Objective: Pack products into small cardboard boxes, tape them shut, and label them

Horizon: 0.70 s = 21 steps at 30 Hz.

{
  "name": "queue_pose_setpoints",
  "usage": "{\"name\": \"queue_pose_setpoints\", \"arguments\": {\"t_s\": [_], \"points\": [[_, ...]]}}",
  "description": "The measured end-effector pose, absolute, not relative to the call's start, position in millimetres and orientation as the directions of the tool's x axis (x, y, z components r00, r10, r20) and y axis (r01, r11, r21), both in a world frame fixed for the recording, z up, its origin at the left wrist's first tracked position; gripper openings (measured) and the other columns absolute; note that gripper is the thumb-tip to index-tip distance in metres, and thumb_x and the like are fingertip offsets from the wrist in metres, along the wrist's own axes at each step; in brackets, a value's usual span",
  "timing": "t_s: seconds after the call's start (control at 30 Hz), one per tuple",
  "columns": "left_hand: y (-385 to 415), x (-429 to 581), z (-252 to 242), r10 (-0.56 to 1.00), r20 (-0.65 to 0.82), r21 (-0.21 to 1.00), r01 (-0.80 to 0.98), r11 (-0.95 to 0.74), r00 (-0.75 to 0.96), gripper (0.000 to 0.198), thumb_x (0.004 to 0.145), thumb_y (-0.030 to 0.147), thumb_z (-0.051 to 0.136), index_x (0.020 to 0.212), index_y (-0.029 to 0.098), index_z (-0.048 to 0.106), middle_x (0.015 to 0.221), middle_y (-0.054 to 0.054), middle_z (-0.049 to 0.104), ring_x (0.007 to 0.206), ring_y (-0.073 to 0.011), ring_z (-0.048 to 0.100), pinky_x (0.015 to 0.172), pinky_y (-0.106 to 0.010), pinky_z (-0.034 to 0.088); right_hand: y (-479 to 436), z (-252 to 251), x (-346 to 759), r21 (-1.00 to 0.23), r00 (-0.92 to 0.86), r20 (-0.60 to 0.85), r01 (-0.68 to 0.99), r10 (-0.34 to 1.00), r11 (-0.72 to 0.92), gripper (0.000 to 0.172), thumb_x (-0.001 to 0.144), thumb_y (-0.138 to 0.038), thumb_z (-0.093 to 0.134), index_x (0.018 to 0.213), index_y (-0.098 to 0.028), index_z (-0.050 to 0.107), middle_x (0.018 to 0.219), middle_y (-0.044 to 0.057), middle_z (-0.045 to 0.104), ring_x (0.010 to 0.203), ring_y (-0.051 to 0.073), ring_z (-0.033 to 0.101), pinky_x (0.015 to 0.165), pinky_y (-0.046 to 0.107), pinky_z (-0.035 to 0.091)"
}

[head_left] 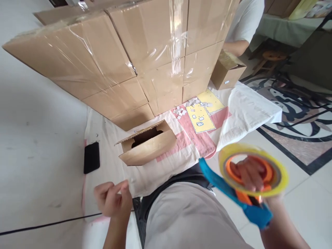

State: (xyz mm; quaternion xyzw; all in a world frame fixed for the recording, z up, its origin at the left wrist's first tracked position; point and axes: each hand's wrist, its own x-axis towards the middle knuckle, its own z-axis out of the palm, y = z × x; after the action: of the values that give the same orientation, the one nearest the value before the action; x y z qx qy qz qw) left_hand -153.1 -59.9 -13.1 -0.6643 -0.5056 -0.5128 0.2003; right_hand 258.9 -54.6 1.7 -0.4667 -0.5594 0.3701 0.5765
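At the lower right of the frame, the tape roll [283, 178] is bright yellow and translucent, with a grey inner band; the dispenser [220, 180] pairs a blue body with an orange hub. The stacked cartons [160, 83] filling the upper middle are plain tan brown, streaked with glossy white glare, and the open box [153, 147] at centre matches them. The cloth [145, 178] is white with pink patches. Right of centre, the yellow sheets [199, 119] carry small dark specks and wavy edges, plus white labels outlined in blue. At the upper right, the floor medallion [280, 103] swirls black and white over muted pinkish brown.
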Motion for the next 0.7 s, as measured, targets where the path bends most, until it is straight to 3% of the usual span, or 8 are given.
{"name": "queue_pose_setpoints", "arguments": {"t_s": [0.1,0.2,0.37,0.43,0.53,0.6,0.63,0.7], "points": [[-70,-144,-18,0.599,0.795,0.461,0.738,-0.492,-0.097,0.007,0.089,0.022,0.068,0.083,0.021,0.07,0.083,-0.004,0.064,0.075,-0.0181,0.06,0.065,-0.033,0.045,-6,-7,294,-0.97,0.33,0.234,0.01,0.915,0.244,0.045,0.098,-0.063,0.042,0.067,-0.031,0.052,0.04,-0.002,0.034,0.04,0.02,0.048,0.065,0.047,0.053],[-66,-112,-22,0.694,0.703,0.646,0.547,-0.532,-0.155,0.012,0.095,0.019,0.06,0.084,0.02,0.066,0.079,-0.003,0.069,0.076,-0.0193,0.066,0.071,-0.037,0.052,73,-35,316,-0.961,0.501,0.277,0.135,0.82,0.242,0.063,0.092,-0.084,0.026,0.071,-0.029,0.047,0.052,0.003,0.049,0.067,0.022,0.066,0.064,0.036,0.053],[-52,-85,-13,0.798,0.565,0.807,0.342,-0.482,-0.21,0.013,0.096,0.026,0.061,0.086,0.021,0.067,0.079,-0.002,0.068,0.079,-0.0178,0.065,0.073,-0.033,0.053,153,-62,338,-0.924,0.536,0.352,0.333,0.768,0.191,0.057,0.09,-0.079,0.048,0.065,-0.028,0.044,0.053,0.0,0.049,0.063,0.02,0.059,0.057,0.035,0.046],[-49,-84,-6,0.828,0.502,0.855,0.287,-0.432,-0.248,0.014,0.096,0.026,0.062,0.083,0.021,0.066,0.078,-0.001,0.067,0.078,-0.0164,0.064,0.073,-0.031,0.052,153,-53,339,-0.895,0.537,0.41,0.392,0.737,0.212,0.051,0.089,-0.075,0.057,0.067,-0.029,0.047,0.059,0.001,0.053,0.072,0.023,0.062,0.064,0.038,0.05],[-49,-85,-1,0.874,0.364,0.929,0.198,-0.313,-0.322,0.021,0.097,0.031,0.062,0.079,0.02,0.063,0.074,-0.001,0.066,0.074,-0.0154,0.063,0.071,-0.029,0.052,121,-26,312,-0.806,0.542,0.565,0.523,0.622,0.276,0.033,0.092,-0.062,0.062,0.088,-0.03,0.058,0.087,0.007,0.065,0.091,0.026,0.063,0.083,0.041,0.053],[-50,-84,0,0.9,0.255,0.966,0.134,-0.221,-0.352,0.024,0.096,0.036,0.062,0.08,0.02,0.063,0.071,-0.001,0.065,0.07,-0.0148,0.062,0.068,-0.028,0.05,86,-7,269,-0.734,0.44,0.636,0.598,0.634,0.322,0.02,0.098,-0.047,0.061,0.1,-0.027,0.064,0.102,0.01,0.067,0.095,0.026,0.065,0.086,0.043,0.052],[-50,-84,0,0.91,0.209,0.978,0.1,-0.185,-0.358,0.024,0.096,0.039,0.063,0.081,0.02,0.063,0.069,0.0,0.064,0.067,-0.0143,0.061,0.066,-0.028,0.05,68,1,242,-0.708,0.32,0.642,0.596,0.697,0.379,0.013,0.097,-0.04,0.063,0.094,-0.028,0.065,0.098,0.007,0.068,0.09,0.025,0.066,0.082,0.043,0.053],[-49,-82,-1,0.922,0.142,0.99,0.039,-0.137,-0.36,0.025,0.095,0.043,0.064,0.084,0.02,0.064,0.065,0.002,0.062,0.061,-0.013,0.058,0.063,-0.027,0.049,35,11,184,-0.618,-0.132,0.702,0.375,0.7,0.691,0.008,0.097,-0.026,0.06,0.099,-0.028,0.067,0.094,0.006,0.069,0.089,0.025,0.067,0.078,0.044,0.054]]}}
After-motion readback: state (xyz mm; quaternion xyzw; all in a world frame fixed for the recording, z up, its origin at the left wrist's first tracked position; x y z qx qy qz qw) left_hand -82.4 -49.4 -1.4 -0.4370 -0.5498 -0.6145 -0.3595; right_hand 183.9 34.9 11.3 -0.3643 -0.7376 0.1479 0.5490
